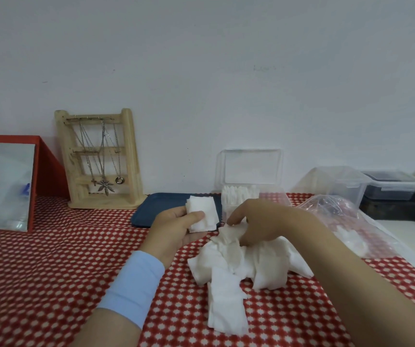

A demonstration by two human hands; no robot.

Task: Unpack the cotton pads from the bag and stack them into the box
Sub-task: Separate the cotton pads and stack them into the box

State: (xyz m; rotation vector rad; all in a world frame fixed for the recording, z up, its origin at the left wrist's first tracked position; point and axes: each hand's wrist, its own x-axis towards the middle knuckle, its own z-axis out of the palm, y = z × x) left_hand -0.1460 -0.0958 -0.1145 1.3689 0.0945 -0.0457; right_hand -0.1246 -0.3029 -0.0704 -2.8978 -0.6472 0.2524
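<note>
My left hand (176, 227) holds a small stack of white square cotton pads (201, 214) between thumb and fingers, above the red patterned tablecloth. My right hand (259, 225) rests on a loose pile of cotton pads (236, 269) on the cloth, its fingers pinching a pad at the top of the pile. Just behind both hands stands the clear plastic box (251, 196) with its lid raised; a row of pads stands inside its left part. The clear plastic bag (346, 221) lies to the right with a few pads still inside.
A dark blue tray (159, 209) lies left of the box. A wooden necklace stand (101, 159) and a red-framed mirror (6, 184) stand at the back left. Lidded plastic containers (389, 186) sit at the back right against the wall.
</note>
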